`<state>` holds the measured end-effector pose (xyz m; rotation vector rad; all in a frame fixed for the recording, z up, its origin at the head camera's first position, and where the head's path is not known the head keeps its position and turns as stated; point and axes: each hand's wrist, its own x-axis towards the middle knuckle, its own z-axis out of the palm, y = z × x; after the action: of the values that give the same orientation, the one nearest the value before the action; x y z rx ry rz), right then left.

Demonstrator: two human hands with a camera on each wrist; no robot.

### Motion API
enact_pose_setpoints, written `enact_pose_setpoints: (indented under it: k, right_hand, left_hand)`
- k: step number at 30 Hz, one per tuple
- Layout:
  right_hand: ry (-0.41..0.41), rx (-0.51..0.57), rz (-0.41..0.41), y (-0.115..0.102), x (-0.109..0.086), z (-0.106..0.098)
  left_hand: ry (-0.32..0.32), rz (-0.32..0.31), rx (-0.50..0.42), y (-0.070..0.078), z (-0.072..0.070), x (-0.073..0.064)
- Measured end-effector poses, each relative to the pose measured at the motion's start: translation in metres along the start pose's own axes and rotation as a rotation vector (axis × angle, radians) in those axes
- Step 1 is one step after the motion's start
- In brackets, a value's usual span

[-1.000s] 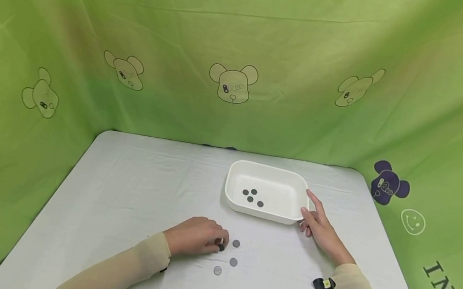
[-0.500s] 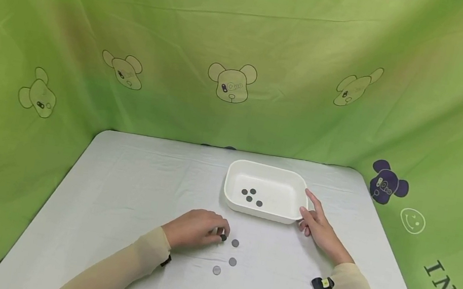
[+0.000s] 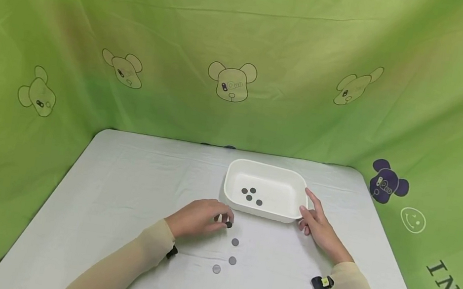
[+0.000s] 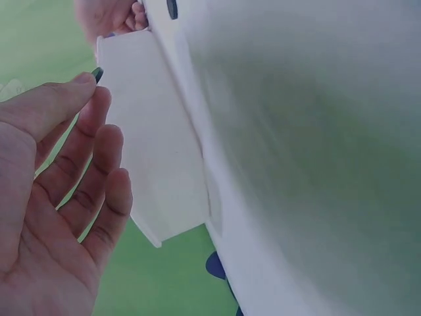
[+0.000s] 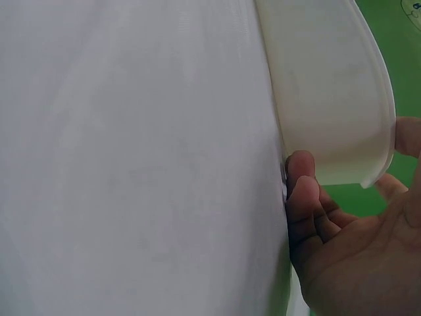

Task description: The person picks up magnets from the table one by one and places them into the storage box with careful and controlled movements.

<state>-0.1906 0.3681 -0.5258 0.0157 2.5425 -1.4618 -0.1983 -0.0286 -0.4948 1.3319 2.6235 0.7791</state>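
My left hand (image 3: 201, 217) is raised just in front of the white tray (image 3: 274, 216) and pinches a small dark coin (image 3: 229, 224) between thumb and fingertips. In the left wrist view the coin (image 4: 98, 74) appears edge-on, and the other fingers are loosely bent. Several grey coins (image 3: 249, 198) lie inside the tray, toward its left end. Three more lie on the table below my left hand: an upper coin (image 3: 235, 242), a middle coin (image 3: 232, 260) and a lighter one (image 3: 216, 269). My right hand (image 3: 322, 232) holds the tray's right end, with thumb and index finger at the rim.
A white cloth covers the table (image 3: 143, 166). Behind and at both sides hangs a green curtain (image 3: 186, 28) with bear-head prints. A black wrist strap (image 3: 321, 284) is on the right wrist, and another strap (image 3: 172, 252) shows under the left sleeve.
My left hand has risen from beside the loose coins toward the tray's near side, carrying the pinched coin. The right hand and tray have stayed in place.
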Motion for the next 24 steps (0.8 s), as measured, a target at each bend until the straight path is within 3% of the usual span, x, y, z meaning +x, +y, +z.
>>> enact_pose_setpoints:
  k: [12,24]
  right_hand:
    - [-0.005,0.013,0.008,-0.001,0.002,0.0]
    - [-0.002,0.011,0.008,0.0,0.0,0.0]
  left_hand:
    - [0.037,-0.005,-0.015,-0.001,-0.008,0.019]
    - [0.066,0.006,0.0,0.002,-0.02,0.049]
